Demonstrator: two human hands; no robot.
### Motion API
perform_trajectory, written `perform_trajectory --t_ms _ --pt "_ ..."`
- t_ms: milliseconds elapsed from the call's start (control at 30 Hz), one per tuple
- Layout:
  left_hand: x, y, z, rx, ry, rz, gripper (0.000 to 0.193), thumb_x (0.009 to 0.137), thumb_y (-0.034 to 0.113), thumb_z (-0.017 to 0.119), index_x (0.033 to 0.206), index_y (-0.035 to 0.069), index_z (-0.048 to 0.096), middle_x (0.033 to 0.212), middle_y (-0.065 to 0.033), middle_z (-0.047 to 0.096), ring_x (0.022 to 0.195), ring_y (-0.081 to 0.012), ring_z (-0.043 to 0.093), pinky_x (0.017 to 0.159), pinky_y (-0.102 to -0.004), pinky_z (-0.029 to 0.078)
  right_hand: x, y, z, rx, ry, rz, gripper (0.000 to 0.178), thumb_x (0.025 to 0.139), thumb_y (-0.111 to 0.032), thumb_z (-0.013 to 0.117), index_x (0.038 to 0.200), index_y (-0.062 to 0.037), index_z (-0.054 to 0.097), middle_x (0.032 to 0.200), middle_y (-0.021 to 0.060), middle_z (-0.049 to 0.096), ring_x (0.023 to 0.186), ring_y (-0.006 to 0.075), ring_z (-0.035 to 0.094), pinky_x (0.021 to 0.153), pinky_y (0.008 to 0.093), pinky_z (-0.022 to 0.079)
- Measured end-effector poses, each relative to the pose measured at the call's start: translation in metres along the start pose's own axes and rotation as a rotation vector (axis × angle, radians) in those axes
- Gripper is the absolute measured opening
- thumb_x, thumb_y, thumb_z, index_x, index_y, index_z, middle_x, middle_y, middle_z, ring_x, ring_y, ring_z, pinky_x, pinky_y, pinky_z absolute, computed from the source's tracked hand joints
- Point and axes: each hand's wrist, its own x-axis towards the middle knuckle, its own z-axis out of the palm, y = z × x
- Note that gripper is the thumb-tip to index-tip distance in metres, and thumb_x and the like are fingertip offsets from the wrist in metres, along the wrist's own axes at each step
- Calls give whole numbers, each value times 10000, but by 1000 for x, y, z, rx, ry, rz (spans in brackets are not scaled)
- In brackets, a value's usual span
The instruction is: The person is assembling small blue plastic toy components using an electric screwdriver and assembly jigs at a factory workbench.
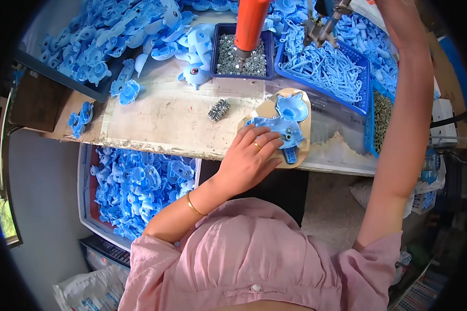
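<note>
My left hand [250, 153] lies over a light blue plastic toy half-shell [290, 127], its fingers stretched across the left side and the thumb apart near the lower edge. The shell rests hollow side up on a tan board-like holder [304, 147] at the table's front edge. Small round metal bits show inside the shell. My right arm reaches far up to the top right. Only part of my right hand [394, 15] shows there; its fingers are cut off by the frame. An orange hand-held-style driver [251, 26] hangs above a dark blue tray [269, 57] of small screws.
Blue shells [96, 44] are heaped at the back left. A blue basket [321, 89] holds thin light blue parts. A cluster of metal pieces [219, 110] lies on the table [166, 119]. Below stands a bin [85, 207] full of blue shells. A metal rod assembly [324, 31] hangs overhead.
</note>
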Motion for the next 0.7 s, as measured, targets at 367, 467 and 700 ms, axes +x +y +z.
perform_trajectory --t_ms 367,467,700 --pt "12 -12 15 106 -64 84 263 845 181 714 1077 75 653 1185 -53 657 1124 -251 590 1073 -438 415 -85 -42 40 472 190 196 629 823 -176 617 1379 50 430 842 61 595 689 126 577 645 255 510" --pt "16 -11 20 117 -58 97 228 846 170 698 1048 74 656 1159 -45 666 1092 -245 602 1052 -419 431 -97 -38 39 365 243 191 601 847 -152 642 1363 74 434 741 48 574 600 108 549 547 231 448" --pt "15 -9 20 141 -52 70 207 827 144 688 1020 79 656 1123 -36 669 1066 -229 606 1029 -397 446 -108 -30 50 414 269 207 568 852 -113 656 1338 83 436 684 42 568 522 105 529 515 224 441"
